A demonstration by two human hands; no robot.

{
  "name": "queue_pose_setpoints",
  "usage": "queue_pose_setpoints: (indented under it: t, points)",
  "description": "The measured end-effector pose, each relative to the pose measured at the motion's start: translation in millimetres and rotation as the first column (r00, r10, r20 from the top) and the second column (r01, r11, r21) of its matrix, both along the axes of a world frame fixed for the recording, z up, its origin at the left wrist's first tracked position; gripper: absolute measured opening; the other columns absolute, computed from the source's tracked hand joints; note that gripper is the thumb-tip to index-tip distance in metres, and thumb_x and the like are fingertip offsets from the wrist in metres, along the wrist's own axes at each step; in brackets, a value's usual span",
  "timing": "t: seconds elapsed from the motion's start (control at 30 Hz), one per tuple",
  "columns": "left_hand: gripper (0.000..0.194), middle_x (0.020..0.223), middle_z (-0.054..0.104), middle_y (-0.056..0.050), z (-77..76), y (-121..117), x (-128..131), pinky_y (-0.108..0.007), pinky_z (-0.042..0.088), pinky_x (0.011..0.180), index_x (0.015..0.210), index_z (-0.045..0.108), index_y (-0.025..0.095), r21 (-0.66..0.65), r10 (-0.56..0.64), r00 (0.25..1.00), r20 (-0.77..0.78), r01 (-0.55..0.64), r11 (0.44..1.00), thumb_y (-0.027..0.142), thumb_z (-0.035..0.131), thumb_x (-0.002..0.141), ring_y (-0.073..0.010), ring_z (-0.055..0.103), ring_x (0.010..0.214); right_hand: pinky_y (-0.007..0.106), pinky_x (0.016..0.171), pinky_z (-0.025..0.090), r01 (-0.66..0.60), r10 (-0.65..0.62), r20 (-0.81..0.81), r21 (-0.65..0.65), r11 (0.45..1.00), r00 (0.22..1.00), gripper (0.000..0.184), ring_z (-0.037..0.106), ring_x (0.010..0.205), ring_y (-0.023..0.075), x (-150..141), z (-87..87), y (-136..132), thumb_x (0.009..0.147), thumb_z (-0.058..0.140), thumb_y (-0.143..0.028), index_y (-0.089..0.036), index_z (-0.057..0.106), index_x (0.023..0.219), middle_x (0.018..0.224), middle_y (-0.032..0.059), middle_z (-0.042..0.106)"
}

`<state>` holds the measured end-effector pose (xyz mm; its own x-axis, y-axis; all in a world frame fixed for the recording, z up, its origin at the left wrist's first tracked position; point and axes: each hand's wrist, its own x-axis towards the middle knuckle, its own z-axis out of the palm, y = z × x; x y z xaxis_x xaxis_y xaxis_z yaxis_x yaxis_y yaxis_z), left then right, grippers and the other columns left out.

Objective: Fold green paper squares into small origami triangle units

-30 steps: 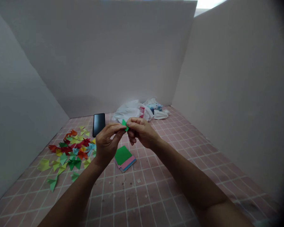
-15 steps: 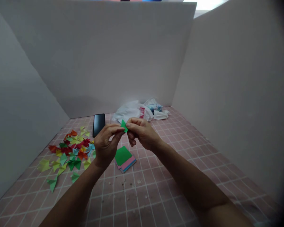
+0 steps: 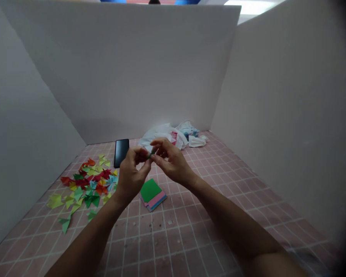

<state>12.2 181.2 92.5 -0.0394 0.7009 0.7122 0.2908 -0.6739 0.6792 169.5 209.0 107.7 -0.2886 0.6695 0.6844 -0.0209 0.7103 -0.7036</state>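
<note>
A: What did the hands have?

B: The left hand (image 3: 131, 177) and the right hand (image 3: 170, 162) were raised close together, the thumb and fingertips of each pinching a small piece of green paper (image 3: 152, 154) between them, with the other fingers loosely curled.

A: Could you make out that piece?

B: Barely. The fingers hid most of it and only a thin green sliver showed, so its shape couldn't be told.

A: Any brand or writing around?

B: Nothing readable. A crumpled white plastic bag (image 3: 161, 134) behind the hands carried a red print (image 3: 174, 137), too small to read.

A: What lay nearest the hands?

B: A stack of square paper sheets (image 3: 151, 194), green on top with pink and blue edges beneath, sat on the pink tiled floor (image 3: 175, 246) just below them. A black smartphone (image 3: 121, 153) lay just beside the left hand.

A: And further out?

B: To the left, a loose spread of folded paper pieces (image 3: 86, 184) in red, orange, yellow, green and pale blue covered the tiles. Past the white bag lay a second crumpled plastic bag with blue showing in it (image 3: 188, 130) and a white wad of tissue or cloth (image 3: 197, 141). Tall white boards (image 3: 118, 69) closed off the floor at the back and sides
</note>
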Motion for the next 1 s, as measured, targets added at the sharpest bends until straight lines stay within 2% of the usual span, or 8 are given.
queue_pose_setpoints:
  t: [0.1, 0.17, 0.27, 0.4, 0.53, 0.67, 0.73, 1.0]
  points:
    - [0.024, 0.088, 0.063, 0.002, -1.1, 1.3, -2.9, -0.026, 0.054, 0.077, 0.098, 0.059, 0.022, 0.074, 0.042, 0.987, -0.158, -0.03, 0.997, 0.009, 0.068, 0.08, -0.0115, 0.065, 0.077, 0.029, 0.072, 0.048, 0.047, -0.064, 0.098, 0.165, 0.985, 0.993, 0.006, 0.058, 0.08, 0.0144, 4.0, 3.2, 0.5, 0.091, 0.063, -0.015, -0.019, 0.06, 0.088, 0.088, 0.0027, 0.063]
    - [0.024, 0.089, 0.063, 0.002, -2.2, 1.7, -3.1, -0.026, 0.054, 0.077, 0.099, 0.058, 0.022, 0.073, 0.071, 0.991, -0.112, -0.063, 0.995, 0.01, 0.068, 0.081, -0.0113, 0.065, 0.078, 0.029, 0.07, 0.045, 0.06, -0.081, 0.116, 0.176, 0.983, 0.99, 0.014, 0.057, 0.075, 0.0134, 6.1, 4.3, 1.2, 0.092, 0.06, -0.012, -0.019, 0.058, 0.08, 0.079, 0.0006, 0.061]
    - [0.027, 0.09, 0.065, 0.001, -1.9, 1.8, -1.1, -0.026, 0.055, 0.078, 0.105, 0.058, 0.022, 0.015, 0.028, 0.997, 0.066, -0.029, 0.999, 0.014, 0.07, 0.083, -0.0121, 0.066, 0.081, 0.028, 0.068, 0.044, 0.056, -0.068, 0.113, 0.109, 0.992, 0.991, 0.012, 0.055, 0.071, 0.0125, 4.8, 2.5, 2.6, 0.09, 0.06, -0.012, -0.019, 0.059, 0.08, 0.076, -0.0007, 0.06]
    - [0.025, 0.087, 0.068, 0.0, 4.0, 0.1, 1.9, -0.026, 0.056, 0.074, 0.104, 0.063, 0.02, -0.101, -0.057, 0.96, 0.274, 0.087, 0.991, 0.022, 0.074, 0.082, -0.0133, 0.068, 0.079, 0.027, 0.063, 0.046, -0.046, 0.042, -0.034, -0.125, 0.991, 0.999, 0.008, 0.056, 0.064, 0.0119, -3.6, -4.7, 3.7, 0.09, 0.061, -0.022, -0.02, 0.058, 0.083, 0.071, -0.0024, 0.06]
    - [0.016, 0.075, 0.069, -0.002, 9.8, -2.7, 1.1, -0.026, 0.054, 0.067, 0.084, 0.068, 0.016, -0.247, -0.039, 0.966, 0.257, 0.105, 0.963, 0.03, 0.075, 0.082, -0.0135, 0.066, 0.069, 0.028, 0.064, 0.049, -0.094, 0.062, -0.141, -0.228, 0.969, 0.988, 0.014, 0.058, 0.067, 0.013, -9.0, -8.3, 2.8, 0.09, 0.064, -0.029, -0.02, 0.056, 0.083, 0.073, -0.0014, 0.061]
    - [0.01, 0.07, 0.068, 0.0, 13.7, -2.8, -4.1, -0.023, 0.049, 0.061, 0.078, 0.069, 0.017, -0.218, 0.034, 0.996, 0.08, -0.016, 0.976, 0.026, 0.074, 0.08, -0.012, 0.061, 0.065, 0.03, 0.068, 0.045, 0.067, -0.067, 0.009, -0.055, 0.996, 0.998, 0.009, 0.056, 0.073, 0.0139, -4.8, -3.0, 0.5, 0.085, 0.064, -0.019, -0.02, 0.057, 0.08, 0.077, -0.0001, 0.06]
    - [0.009, 0.069, 0.067, 0.0, 15.3, -2.0, -6.4, -0.023, 0.048, 0.059, 0.076, 0.069, 0.017, -0.206, 0.026, 1.0, -0.005, -0.026, 0.978, 0.024, 0.074, 0.078, -0.012, 0.061, 0.063, 0.03, 0.07, 0.044, 0.075, -0.075, 0.059, -0.001, 0.997, 0.995, 0.007, 0.056, 0.075, 0.0141, -2.1, -0.7, 0.0, 0.084, 0.062, -0.016, -0.02, 0.058, 0.08, 0.078, 0.0002, 0.061]
    - [0.015, 0.071, 0.067, -0.001, 17.8, -5.0, -2.5, -0.025, 0.053, 0.062, 0.08, 0.067, 0.016, -0.329, -0.137, 0.96, 0.244, 0.215, 0.92, 0.029, 0.076, 0.079, -0.0125, 0.062, 0.064, 0.027, 0.061, 0.045, -0.188, 0.138, -0.182, -0.298, 0.936, 0.974, 0.009, 0.057, 0.064, 0.0113, -6.8, -4.8, 1.9, 0.081, 0.065, -0.021, -0.019, 0.057, 0.081, 0.07, -0.0033, 0.059]
